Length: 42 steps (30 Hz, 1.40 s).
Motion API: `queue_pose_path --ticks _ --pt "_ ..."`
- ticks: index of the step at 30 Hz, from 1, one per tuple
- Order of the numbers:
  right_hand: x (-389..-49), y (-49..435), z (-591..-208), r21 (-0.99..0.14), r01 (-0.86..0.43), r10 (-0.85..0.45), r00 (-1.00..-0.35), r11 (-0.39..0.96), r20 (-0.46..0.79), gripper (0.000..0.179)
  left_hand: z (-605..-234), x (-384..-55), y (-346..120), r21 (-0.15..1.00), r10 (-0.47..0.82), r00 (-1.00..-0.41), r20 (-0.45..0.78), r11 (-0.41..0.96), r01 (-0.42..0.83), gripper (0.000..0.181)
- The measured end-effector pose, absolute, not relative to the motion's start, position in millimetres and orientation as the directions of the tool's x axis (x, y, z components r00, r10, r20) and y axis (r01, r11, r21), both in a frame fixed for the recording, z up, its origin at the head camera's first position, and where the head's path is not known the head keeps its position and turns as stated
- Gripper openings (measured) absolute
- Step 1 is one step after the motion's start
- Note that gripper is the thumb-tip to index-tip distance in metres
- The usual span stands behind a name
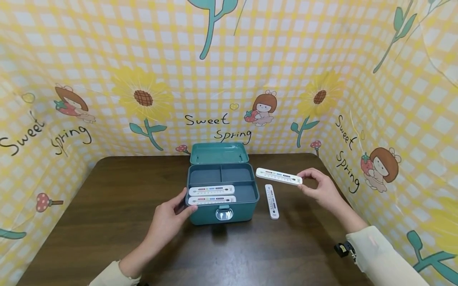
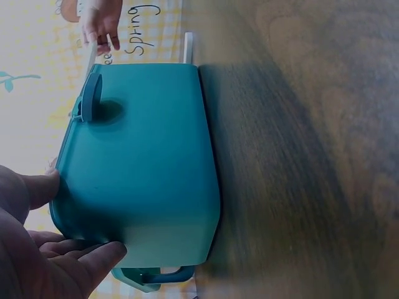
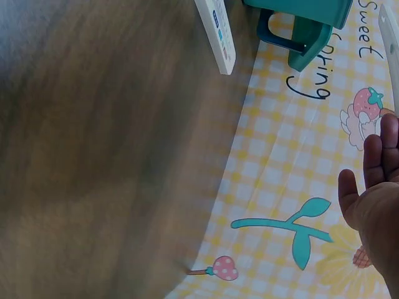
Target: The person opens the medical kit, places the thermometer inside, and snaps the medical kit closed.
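Observation:
A teal storage box (image 1: 204, 216) stands on the table with its lid (image 1: 220, 153) swung up at the back and a tray with dividers inside. Two white thermometers, a rear one (image 1: 229, 190) and a front one (image 1: 229, 199), lie side by side along the front of the tray. My left hand (image 1: 169, 218) holds the box's front left corner, thumb at the front rim, fingers against the side (image 2: 87, 255). Between thumb and fingers my right hand (image 1: 320, 188) pinches the end of another white thermometer (image 1: 277, 176), raised to the right of the box.
A further thermometer (image 1: 271, 201) lies on the table just right of the box. The dark wooden table (image 1: 136, 182) meets a yellow checked cloth (image 1: 171, 79) at its back and sides. A clear latch (image 1: 224, 214) sits on the box front.

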State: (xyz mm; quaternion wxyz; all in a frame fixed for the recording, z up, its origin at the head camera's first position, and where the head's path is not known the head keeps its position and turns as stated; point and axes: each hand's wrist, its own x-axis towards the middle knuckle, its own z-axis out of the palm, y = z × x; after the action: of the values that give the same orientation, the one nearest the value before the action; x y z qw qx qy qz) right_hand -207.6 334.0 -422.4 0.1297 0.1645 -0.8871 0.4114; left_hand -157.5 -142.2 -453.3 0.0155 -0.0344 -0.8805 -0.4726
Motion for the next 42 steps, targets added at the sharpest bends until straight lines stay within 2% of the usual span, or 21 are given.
queue_pose_path --ticks 10,17,42 --pt "-213.7 322.6 -405.2 -0.679 -0.464 -0.298 -0.886 0.569 0.355 0.026 -455.9 -158.4 -142.7 0.827 0.045 -0.997 0.067 0.556 0.081 0.079" --pt "-225.2 318.2 -404.2 -0.63 -0.495 -0.368 -0.868 0.599 0.332 0.025 -455.2 -157.7 -143.0 0.825 0.046 -0.997 0.069 0.559 0.083 0.079" --pt "-248.1 261.6 -381.8 -0.567 -0.534 -0.537 -0.824 0.628 0.181 0.025 -455.0 -157.4 -143.9 0.827 0.055 -0.996 0.065 0.555 0.085 0.078"
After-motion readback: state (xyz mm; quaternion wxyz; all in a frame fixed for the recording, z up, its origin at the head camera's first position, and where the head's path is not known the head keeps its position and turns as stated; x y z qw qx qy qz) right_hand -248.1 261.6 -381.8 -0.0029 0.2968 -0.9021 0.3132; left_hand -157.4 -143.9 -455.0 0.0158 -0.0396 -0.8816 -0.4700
